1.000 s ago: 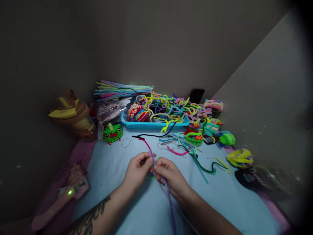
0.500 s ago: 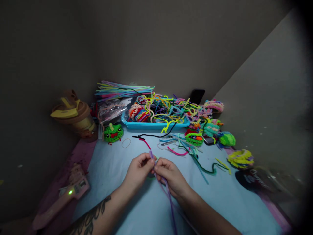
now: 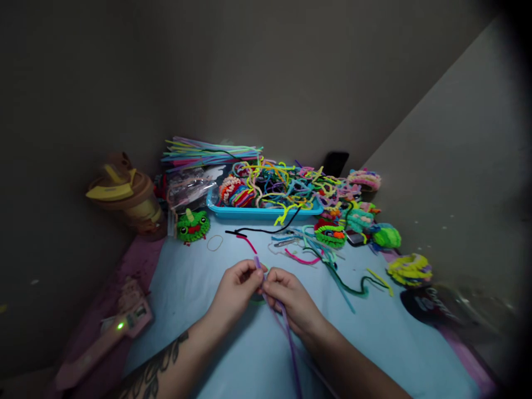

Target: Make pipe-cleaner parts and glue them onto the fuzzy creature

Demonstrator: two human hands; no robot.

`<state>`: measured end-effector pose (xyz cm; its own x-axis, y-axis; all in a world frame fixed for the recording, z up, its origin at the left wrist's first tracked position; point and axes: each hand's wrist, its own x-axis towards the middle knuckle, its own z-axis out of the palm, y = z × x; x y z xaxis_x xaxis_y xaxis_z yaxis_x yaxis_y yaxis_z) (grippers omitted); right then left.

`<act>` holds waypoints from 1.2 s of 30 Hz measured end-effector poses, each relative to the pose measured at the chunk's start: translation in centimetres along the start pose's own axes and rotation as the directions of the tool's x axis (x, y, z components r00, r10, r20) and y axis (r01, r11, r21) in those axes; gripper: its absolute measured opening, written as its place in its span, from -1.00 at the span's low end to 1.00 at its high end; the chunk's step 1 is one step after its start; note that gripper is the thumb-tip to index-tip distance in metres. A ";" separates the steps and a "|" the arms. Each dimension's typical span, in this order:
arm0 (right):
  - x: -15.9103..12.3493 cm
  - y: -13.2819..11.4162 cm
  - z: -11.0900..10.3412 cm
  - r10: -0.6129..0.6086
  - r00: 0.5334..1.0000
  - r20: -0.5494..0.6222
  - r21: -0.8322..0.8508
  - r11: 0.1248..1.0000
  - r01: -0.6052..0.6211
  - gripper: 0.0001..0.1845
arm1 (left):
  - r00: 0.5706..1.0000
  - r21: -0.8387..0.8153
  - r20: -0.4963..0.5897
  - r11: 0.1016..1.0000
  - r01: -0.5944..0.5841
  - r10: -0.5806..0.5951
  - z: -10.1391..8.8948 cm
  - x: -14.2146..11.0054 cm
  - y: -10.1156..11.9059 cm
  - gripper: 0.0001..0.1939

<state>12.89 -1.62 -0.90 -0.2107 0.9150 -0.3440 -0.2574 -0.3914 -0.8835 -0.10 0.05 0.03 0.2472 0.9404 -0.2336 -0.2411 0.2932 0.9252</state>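
Close together over the front of the table, my left hand (image 3: 239,285) and my right hand (image 3: 291,299) both pinch purple pipe cleaners (image 3: 293,352). One purple end sticks up past my left thumb, and the long tails hang down below my right hand towards the front edge. A bit of green shows just behind the fingertips; what it belongs to is mostly hidden by the hands. Beyond my hands lies a short pink-red pipe cleaner (image 3: 248,244), with a black one (image 3: 266,229) behind it.
A blue tray (image 3: 266,213) heaped with tangled pipe cleaners stands at the back, beside a bundle of straight ones (image 3: 211,152). A green frog-like figure (image 3: 193,226), a brown cup (image 3: 128,194) and a pink glue gun (image 3: 133,318) are on the left. Several fuzzy pieces (image 3: 409,270) line the right.
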 end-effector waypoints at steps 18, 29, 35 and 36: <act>0.1 0.4 -0.6 -0.162 0.985 0.060 -0.205 0.964 0.171 -0.64 | 1.000 -0.063 -0.022 0.998 -0.014 0.013 -0.1 0.0 0.6 -0.74; 0.1 0.3 -0.4 -0.105 0.994 0.023 -0.196 0.975 0.108 -0.59 | 1.000 -0.081 -0.014 0.997 -0.008 0.006 0.0 -0.1 0.7 -0.71; 0.0 0.4 -0.5 -0.148 0.983 0.106 -0.288 0.942 0.173 -0.52 | 1.000 -0.064 -0.023 0.998 -0.022 0.021 -0.1 -0.1 0.6 -0.73; 0.0 0.4 -0.5 -0.147 0.981 0.123 -0.294 0.939 0.178 -0.51 | 0.999 -0.063 -0.027 0.998 -0.025 0.023 -0.1 -0.1 0.6 -0.73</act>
<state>13.21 -1.72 -1.39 -0.2852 0.9436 -0.1684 -0.0016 -0.1762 -0.9844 -0.35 0.15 0.54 0.2157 0.9514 -0.2200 -0.3060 0.2798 0.9100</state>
